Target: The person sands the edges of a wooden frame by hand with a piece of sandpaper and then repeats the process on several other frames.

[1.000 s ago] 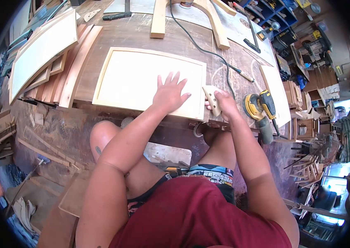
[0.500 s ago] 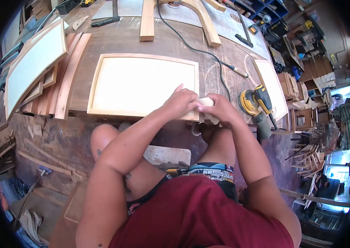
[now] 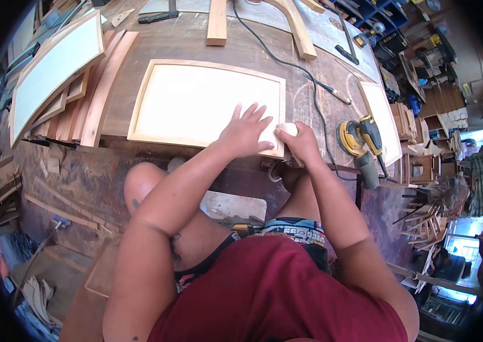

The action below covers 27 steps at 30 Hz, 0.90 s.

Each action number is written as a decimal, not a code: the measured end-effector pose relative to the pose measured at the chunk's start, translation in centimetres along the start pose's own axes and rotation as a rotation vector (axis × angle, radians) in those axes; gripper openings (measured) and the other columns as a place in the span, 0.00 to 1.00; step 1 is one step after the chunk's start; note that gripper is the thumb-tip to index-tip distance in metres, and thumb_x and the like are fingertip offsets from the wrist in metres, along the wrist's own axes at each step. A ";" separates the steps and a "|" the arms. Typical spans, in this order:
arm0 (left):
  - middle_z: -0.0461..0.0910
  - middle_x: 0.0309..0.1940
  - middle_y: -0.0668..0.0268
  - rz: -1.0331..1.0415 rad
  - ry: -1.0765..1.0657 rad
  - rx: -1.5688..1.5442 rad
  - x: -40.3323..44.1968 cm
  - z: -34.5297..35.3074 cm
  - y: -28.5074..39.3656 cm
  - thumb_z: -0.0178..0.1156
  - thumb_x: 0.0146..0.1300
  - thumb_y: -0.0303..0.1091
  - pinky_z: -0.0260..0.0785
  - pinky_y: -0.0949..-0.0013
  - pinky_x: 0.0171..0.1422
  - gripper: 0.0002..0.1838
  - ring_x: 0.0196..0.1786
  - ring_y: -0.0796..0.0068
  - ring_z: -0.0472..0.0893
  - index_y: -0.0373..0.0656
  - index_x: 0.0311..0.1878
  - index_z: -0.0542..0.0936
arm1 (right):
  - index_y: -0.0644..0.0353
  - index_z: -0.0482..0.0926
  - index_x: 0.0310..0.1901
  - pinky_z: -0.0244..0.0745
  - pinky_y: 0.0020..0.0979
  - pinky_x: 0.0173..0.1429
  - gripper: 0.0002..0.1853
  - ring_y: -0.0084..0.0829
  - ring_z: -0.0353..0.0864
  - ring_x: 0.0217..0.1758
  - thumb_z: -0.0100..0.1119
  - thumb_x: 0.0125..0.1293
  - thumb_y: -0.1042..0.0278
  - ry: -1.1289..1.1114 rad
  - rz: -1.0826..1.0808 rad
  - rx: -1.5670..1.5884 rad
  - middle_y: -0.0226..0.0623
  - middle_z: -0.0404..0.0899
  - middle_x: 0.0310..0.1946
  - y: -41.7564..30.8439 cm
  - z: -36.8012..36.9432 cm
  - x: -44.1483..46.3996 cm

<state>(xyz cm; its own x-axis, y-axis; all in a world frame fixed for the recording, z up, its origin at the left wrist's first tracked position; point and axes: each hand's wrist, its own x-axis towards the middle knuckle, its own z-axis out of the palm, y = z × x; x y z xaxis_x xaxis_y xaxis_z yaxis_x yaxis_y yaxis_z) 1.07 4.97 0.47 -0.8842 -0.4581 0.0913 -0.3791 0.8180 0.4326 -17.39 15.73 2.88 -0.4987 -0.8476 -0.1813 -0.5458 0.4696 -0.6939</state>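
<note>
In front of me on the workbench (image 3: 117, 108) lies a wood-framed white panel (image 3: 190, 102) with a curved top edge. My left hand (image 3: 246, 132) rests on its lower right part, fingers spread and palm down. My right hand (image 3: 303, 143) grips a small pale pad (image 3: 288, 129) at the frame's right edge, near the lower corner. The thumb lies across the pad, and its underside is hidden. A yellow and black random orbital sander (image 3: 360, 137) stands to the right of this hand.
Another framed panel (image 3: 59, 74) leans over reddish boards (image 3: 104, 94) on the left. To the right lies a further pale panel (image 3: 379, 117). A dark power cord (image 3: 276, 56) crosses the bench, and curved wooden pieces (image 3: 298, 34) lie at the back.
My left hand has left the pad and spread out flat on the panel. My right hand keeps the pad at the frame's right edge. The view has shifted slightly.
</note>
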 end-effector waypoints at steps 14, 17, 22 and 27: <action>0.52 0.81 0.50 0.022 -0.096 0.127 -0.1 -0.7 0.5 0.69 0.46 0.73 0.32 0.32 0.83 0.63 0.84 0.49 0.47 0.43 0.79 0.60 | 0.67 0.84 0.44 0.76 0.31 0.35 0.21 0.23 0.80 0.29 0.65 0.70 0.52 -0.095 0.112 0.133 0.37 0.85 0.31 1.3 0.4 -1.1; 0.53 0.81 0.51 -0.009 -0.086 0.099 0.4 -0.8 0.8 0.70 0.47 0.71 0.34 0.33 0.83 0.62 0.84 0.49 0.47 0.43 0.79 0.60 | 0.68 0.83 0.44 0.77 0.36 0.42 0.21 0.35 0.83 0.35 0.66 0.68 0.52 -0.089 0.048 -0.071 0.48 0.85 0.33 0.4 -0.7 -0.2; 0.53 0.81 0.53 -0.124 -0.051 0.118 1.6 -0.8 1.0 0.69 0.50 0.68 0.35 0.34 0.83 0.59 0.85 0.52 0.47 0.42 0.79 0.60 | 0.69 0.82 0.42 0.78 0.44 0.51 0.20 0.53 0.86 0.43 0.66 0.66 0.55 -0.001 -0.067 -0.208 0.59 0.85 0.37 -0.6 -1.3 1.2; 0.53 0.81 0.52 -0.126 -0.037 0.117 2.1 -0.7 0.8 0.69 0.50 0.68 0.35 0.34 0.83 0.59 0.84 0.52 0.48 0.42 0.79 0.60 | 0.70 0.82 0.42 0.79 0.44 0.52 0.22 0.53 0.86 0.44 0.68 0.63 0.54 0.128 -0.106 -0.227 0.60 0.85 0.38 -0.1 -0.1 1.8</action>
<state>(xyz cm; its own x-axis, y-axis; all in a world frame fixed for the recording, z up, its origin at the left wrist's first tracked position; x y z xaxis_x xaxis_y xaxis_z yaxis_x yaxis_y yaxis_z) -0.91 4.40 1.63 -0.8363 -0.5483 0.0092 -0.5148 0.7908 0.3309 -18.36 14.20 2.70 -0.5037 -0.8637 -0.0162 -0.7291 0.4351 -0.5283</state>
